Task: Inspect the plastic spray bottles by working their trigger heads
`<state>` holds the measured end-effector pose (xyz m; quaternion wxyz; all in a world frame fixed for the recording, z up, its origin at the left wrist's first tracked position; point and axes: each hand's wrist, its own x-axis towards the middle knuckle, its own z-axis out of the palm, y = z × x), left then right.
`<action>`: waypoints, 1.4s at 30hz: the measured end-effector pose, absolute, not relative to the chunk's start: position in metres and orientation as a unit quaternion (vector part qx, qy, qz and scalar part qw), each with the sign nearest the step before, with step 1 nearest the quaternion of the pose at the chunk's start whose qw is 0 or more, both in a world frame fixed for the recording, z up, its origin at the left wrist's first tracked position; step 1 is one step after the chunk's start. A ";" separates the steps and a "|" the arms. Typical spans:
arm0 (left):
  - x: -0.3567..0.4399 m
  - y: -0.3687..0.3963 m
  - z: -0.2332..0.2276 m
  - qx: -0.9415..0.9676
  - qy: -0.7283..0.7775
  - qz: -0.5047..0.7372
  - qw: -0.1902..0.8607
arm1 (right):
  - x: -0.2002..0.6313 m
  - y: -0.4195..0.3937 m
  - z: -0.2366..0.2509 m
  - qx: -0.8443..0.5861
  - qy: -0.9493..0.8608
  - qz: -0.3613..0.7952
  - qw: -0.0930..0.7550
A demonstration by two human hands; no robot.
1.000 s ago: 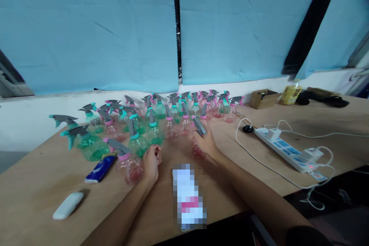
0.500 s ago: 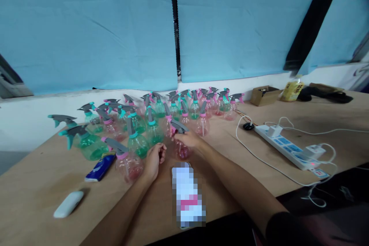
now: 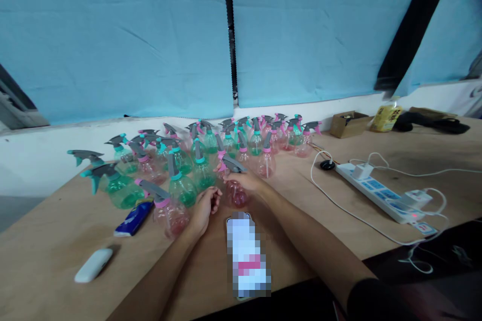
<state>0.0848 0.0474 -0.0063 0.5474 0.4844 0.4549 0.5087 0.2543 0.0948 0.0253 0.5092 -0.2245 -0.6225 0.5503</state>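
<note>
My right hand [image 3: 246, 179] grips a pink spray bottle [image 3: 234, 194] by its grey trigger head, holding it upright on the wooden table [image 3: 56, 230]. My left hand [image 3: 205, 206] rests on the table just left of that bottle, fingers curled loosely with nothing in them. Another pink spray bottle [image 3: 167, 210] stands right beside my left hand. Behind both hands stands a crowd of several green and pink spray bottles [image 3: 196, 153].
A phone [image 3: 248, 256] lies flat between my forearms. A blue packet [image 3: 133, 218] and a white oblong object [image 3: 93, 265] lie at the left. A power strip [image 3: 380, 188] with cables, a cardboard box [image 3: 348, 124] and a yellow bottle [image 3: 384, 116] sit at the right.
My right hand has carried the pink spray bottle from the right toward the middle, ending close to my left hand. The left hand shifted slightly right.
</note>
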 end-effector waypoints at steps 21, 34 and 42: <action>0.085 0.046 -0.009 0.517 0.470 0.480 0.530 | 0.252 0.094 0.021 -0.247 -0.611 0.534 0.530; 0.084 0.044 -0.011 0.539 0.469 0.472 0.517 | 0.256 0.093 0.025 -0.220 -0.638 0.566 0.474; 0.084 0.045 -0.012 0.537 0.466 0.472 0.520 | 0.254 0.090 0.027 -0.215 -0.628 0.559 0.496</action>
